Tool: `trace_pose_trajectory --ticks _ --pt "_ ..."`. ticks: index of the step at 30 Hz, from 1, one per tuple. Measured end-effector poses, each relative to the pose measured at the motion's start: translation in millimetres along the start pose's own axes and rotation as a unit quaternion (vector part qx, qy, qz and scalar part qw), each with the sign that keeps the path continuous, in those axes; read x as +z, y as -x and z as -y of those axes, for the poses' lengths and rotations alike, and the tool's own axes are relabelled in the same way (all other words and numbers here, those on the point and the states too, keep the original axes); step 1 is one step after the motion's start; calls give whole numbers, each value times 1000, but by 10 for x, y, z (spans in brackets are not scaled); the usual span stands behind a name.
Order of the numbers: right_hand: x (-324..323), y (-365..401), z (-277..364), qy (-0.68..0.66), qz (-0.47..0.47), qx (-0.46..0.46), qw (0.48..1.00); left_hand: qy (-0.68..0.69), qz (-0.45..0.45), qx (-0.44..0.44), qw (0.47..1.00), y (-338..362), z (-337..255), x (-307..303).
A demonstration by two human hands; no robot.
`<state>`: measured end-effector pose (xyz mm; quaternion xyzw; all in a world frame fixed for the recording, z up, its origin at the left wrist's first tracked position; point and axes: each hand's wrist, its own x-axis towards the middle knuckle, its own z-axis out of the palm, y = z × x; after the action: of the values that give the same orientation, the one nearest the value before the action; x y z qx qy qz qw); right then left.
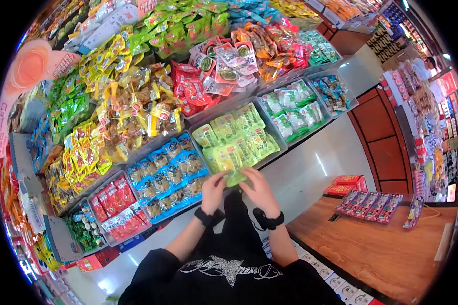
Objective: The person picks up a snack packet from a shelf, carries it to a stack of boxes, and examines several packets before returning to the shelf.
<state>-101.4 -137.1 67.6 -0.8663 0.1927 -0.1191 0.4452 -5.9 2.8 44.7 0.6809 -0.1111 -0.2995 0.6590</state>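
Note:
A yellow-green snack packet [234, 177] lies at the front edge of a clear plastic bin [278, 153]. My left hand [215, 191] has its fingers closed on the packet's left side. On the other side, my right hand [258, 191] pinches its right edge. Behind it, several matching green packets [247, 129] lie in rows in the same bin. Dark bands circle both my wrists.
Blue-edged packets [168, 173] fill the bin to the left, with red packets [114, 203] beyond. Green-and-white packets [295, 109] are to the right. Piled snacks [137, 104] rise behind. A wooden counter [341, 244] at right holds a row of pink boxes [370, 206].

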Motion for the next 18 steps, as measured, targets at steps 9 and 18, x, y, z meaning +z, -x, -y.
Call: trace_pose_trajectory --ticks 9,18 --pt "266 -339 -535 -16 131 46 990 -176 100 -26 979 -314 557 40" --pt "140 263 -190 -169 42 63 983 -231 120 49 964 66 345 -222"
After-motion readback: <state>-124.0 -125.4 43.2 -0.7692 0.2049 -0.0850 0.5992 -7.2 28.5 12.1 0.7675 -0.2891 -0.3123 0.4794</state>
